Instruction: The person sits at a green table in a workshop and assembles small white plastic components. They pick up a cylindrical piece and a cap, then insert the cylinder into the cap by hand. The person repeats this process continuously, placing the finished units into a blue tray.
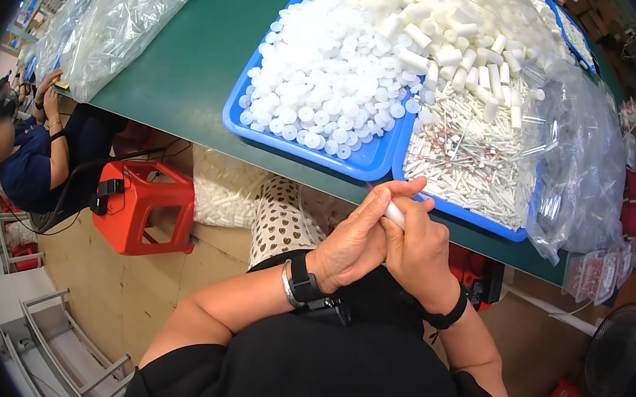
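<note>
Just off the table's front edge, my left hand (pixel 353 237) and my right hand (pixel 422 254) are pressed together around a white cylinder (pixel 394 213). One smooth end of it shows between my thumbs and fingers; the rest is hidden. My right fingers are curled round it, and my left thumb and fingers close in from the other side. Ahead of my hands is a blue tray (pixel 376 166) heaped with translucent white discs (pixel 322 83). Right of it, a second blue tray (pixel 478 221) holds thin white sticks (pixel 464 175), some with reddish parts.
Larger white cylinders (pixel 465 55) are piled behind the trays on the green table (pixel 192 69). Clear plastic bags lie at the far left (pixel 131 20) and right (pixel 581 164). A red stool (pixel 143 207) and a seated person (pixel 27 160) are at left; a fan (pixel 616 346) stands at right.
</note>
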Demonstrator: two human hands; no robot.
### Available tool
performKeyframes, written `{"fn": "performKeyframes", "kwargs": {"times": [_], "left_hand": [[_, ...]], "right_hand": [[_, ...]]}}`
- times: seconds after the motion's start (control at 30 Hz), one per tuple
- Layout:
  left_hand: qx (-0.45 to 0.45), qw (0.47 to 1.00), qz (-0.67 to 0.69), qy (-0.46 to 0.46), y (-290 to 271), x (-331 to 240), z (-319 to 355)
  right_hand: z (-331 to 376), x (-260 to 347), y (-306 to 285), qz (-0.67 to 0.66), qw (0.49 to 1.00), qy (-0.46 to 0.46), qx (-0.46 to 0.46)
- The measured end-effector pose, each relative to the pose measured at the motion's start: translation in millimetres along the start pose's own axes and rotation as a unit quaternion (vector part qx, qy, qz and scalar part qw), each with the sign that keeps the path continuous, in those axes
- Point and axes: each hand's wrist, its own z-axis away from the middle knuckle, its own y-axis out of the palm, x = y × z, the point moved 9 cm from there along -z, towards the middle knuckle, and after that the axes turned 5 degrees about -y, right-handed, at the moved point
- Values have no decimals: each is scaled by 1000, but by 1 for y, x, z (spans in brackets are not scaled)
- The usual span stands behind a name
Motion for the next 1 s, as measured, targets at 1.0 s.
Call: {"fn": "performKeyframes", "kwargs": {"times": [1.0], "left_hand": [[-112,978,-171,26,-40,-10,39]], "right_hand": [[20,-2,64,-109,973,92,179]]}}
